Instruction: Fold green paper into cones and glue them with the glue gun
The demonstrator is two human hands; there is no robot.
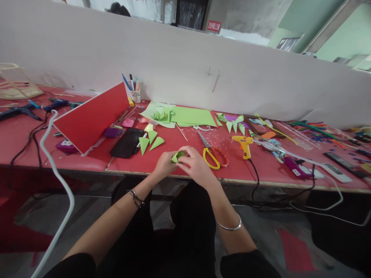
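Between my two hands, at the front edge of the red table, is a small curled piece of green paper (pixel 177 156). My left hand (pixel 165 165) grips it from the left, its fingers closed round the lower side. My right hand (pixel 193 164) pinches the same piece from the right, covering part of it. Several green paper cones (pixel 156 143) lie to the left, near a black phone (pixel 127 143) and a marker. Just right of my right hand are scissors (pixel 212 154) with yellow and orange handles. A yellow glue gun (pixel 244 146) stands further right.
Green paper sheets (pixel 194 116) lie at the back, with folded green pieces (pixel 164 114) on them. A red board (pixel 94 117) leans at the left, beside a pen cup (pixel 135 95). White cables (pixel 59 173) cross both sides. Pipe cleaners (pixel 313 125) and a purple box (pixel 297 168) lie right.
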